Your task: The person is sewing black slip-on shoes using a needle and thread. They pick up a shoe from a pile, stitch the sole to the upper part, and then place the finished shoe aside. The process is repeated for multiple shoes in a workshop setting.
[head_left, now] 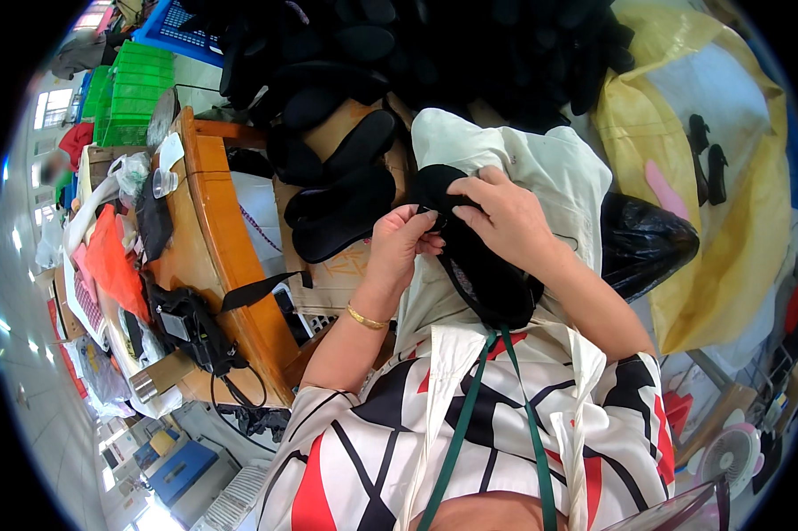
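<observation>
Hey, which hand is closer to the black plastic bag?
Right: the right hand is left of the black plastic bag; the left hand is farther away on that same side.

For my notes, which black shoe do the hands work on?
The black shoe on the cream cloth over the lap: left hand and right hand are at it. The other black shoes lie apart from both.

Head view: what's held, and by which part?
Black shoe, by its far half: left hand pinches its left edge; right hand on top, grip unclear.
</observation>
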